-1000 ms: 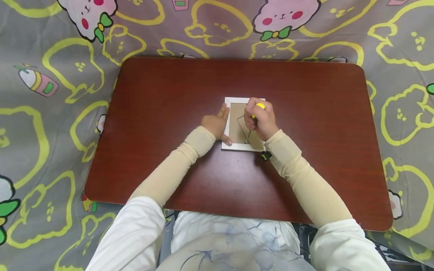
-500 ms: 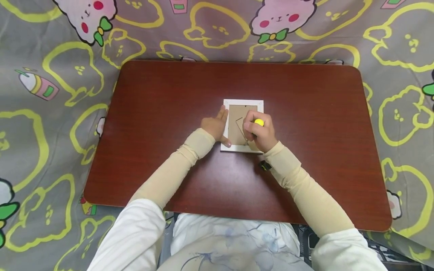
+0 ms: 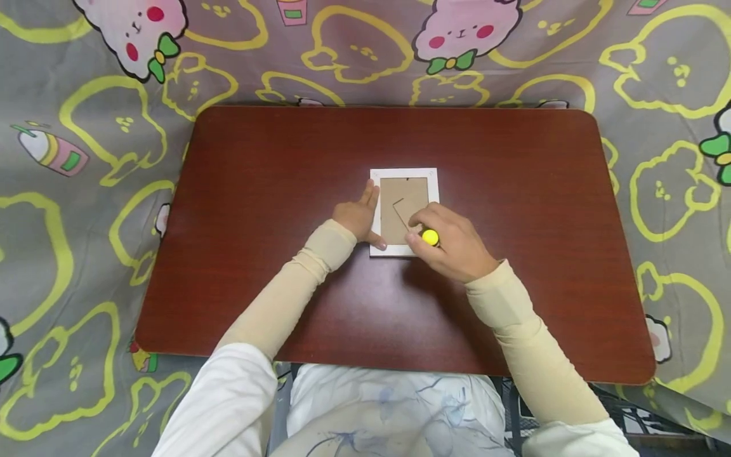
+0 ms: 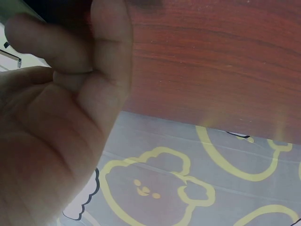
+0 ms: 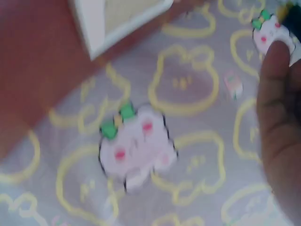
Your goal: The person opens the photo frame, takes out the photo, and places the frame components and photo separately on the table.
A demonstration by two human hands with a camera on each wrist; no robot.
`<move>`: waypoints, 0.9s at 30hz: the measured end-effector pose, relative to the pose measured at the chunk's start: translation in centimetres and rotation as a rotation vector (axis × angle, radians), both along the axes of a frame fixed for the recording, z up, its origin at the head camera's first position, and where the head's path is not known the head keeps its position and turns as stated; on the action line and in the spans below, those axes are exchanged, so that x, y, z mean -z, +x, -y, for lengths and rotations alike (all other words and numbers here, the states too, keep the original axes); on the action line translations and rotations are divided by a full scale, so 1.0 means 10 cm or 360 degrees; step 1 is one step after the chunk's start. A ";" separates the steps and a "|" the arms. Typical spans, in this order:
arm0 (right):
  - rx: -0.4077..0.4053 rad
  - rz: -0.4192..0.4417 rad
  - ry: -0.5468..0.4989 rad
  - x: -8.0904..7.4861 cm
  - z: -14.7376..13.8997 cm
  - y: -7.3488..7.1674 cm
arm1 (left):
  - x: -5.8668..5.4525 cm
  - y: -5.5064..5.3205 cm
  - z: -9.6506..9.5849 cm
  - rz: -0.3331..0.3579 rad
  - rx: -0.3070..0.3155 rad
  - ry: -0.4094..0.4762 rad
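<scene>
White frame (image 3: 422, 173) lies flat on the desk (image 3: 274, 165), near mid-picture in the head view. Left hand (image 3: 353, 218) rests on its left edge, thumb spread from extended fingers. Right hand (image 3: 457, 247), fingers curled, holds a yellow-ended tool (image 3: 430, 238) at lower right.

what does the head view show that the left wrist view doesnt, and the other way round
Only head: the right hand with its yellow-ended tool, the beige sleeves and the whole frame. A pale patch at the left wrist view's edge may be part of the frame, but too little shows to tell.

Only left wrist: the palm side of the left hand, up close; head sees its back.

Both: that hand, the red-brown table and the patterned cloth.
</scene>
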State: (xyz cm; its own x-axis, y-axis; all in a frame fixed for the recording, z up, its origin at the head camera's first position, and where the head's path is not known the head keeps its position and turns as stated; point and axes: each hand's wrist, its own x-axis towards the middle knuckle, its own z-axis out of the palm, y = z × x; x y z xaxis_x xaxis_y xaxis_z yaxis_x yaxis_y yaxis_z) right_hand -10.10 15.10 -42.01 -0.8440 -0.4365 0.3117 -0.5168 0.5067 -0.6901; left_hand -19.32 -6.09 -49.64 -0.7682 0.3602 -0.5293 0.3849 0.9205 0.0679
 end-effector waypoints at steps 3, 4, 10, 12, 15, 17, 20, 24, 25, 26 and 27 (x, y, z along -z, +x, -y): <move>0.0125 0.0138 0.0282 -0.16 -0.17 0.07 | -0.01 0.01 0.01 0.0006 0.0005 0.0003; 0.0177 0.0201 0.0306 -0.22 -0.22 0.10 | -0.01 0.01 0.01 0.0012 0.0006 0.0011; 0.0495 0.0172 0.0127 -0.13 -0.27 0.20 | 0.02 0.01 0.04 0.0024 0.0004 0.0002; 0.0572 0.0067 0.0137 0.07 -0.17 0.20 | 0.03 0.02 0.04 0.0026 -0.0006 -0.0008; 0.0659 0.0016 0.0227 0.41 -0.01 0.22 | 0.03 0.02 0.03 0.0047 -0.0015 -0.0003; 0.0677 0.0055 0.0281 0.59 0.05 0.23 | 0.03 0.03 0.02 0.0052 -0.0014 0.0009; 0.0647 0.0145 0.0333 0.77 0.09 0.24 | 0.03 0.03 0.01 0.0051 -0.0015 0.0025; 0.0617 0.0197 0.0355 0.87 0.11 0.20 | 0.02 0.03 0.01 0.0038 -0.0018 0.0046; 0.0617 0.0196 0.0348 0.88 0.11 0.19 | 0.01 0.03 0.00 0.0038 -0.0017 0.0049; 0.0619 0.0189 0.0338 0.89 0.12 0.18 | 0.01 0.02 0.00 0.0039 -0.0018 0.0050; 0.0619 0.0180 0.0330 0.89 0.12 0.17 | 0.01 0.02 -0.01 0.0041 -0.0020 0.0054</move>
